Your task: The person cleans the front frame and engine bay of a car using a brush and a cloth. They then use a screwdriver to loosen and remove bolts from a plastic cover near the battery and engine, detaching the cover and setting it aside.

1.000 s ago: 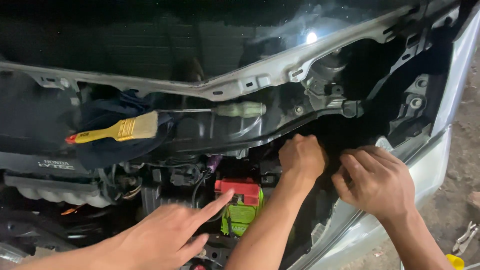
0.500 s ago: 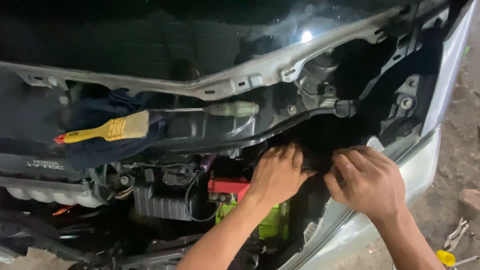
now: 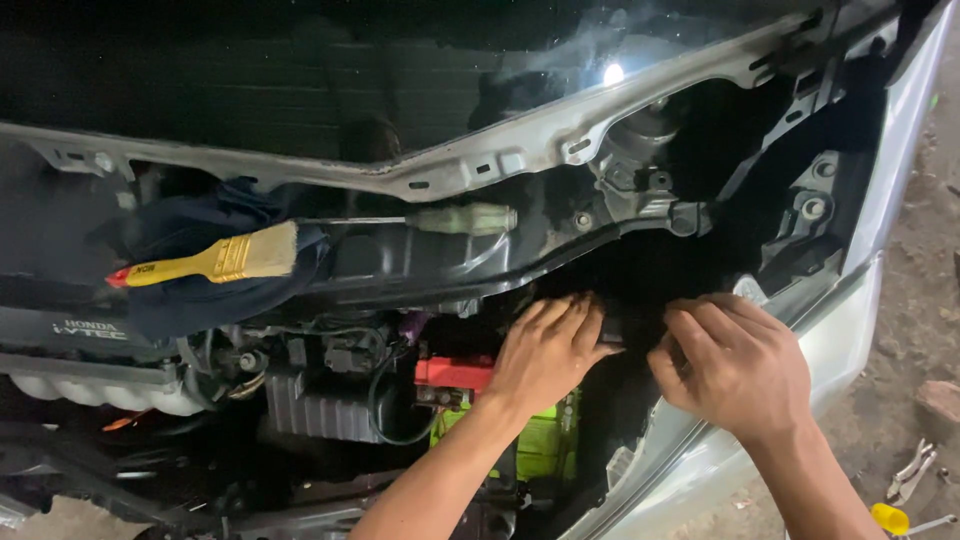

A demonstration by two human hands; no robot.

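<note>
- Black plastic is what both hands are working on: a dark part (image 3: pixel 628 330) deep in the engine bay, just under the black cowl panel (image 3: pixel 440 265) below the windscreen; its shape is lost in shadow
- The left hand (image 3: pixel 548 352) lies flat on it, fingers pressed together and pointing towards the right hand, forearm coming up over the green battery (image 3: pixel 540 450) with its red terminal cover (image 3: pixel 452 374)
- The right hand (image 3: pixel 735 362) is just beside it, fingers curled down and gripping the same dark part from the fender side; what the fingertips pinch cannot be told
- The step in hand looks like seating or freeing this part by feel, one hand steadying, the other working the edge
- The next move seems to call for an even pull or push from both hands, kept clear of the battery terminal
- Well apart on the cowl: a yellow-handled paintbrush (image 3: pixel 215 260) on a dark blue cloth (image 3: pixel 200 290), and a screwdriver (image 3: pixel 440 219) with a pale handle
</note>
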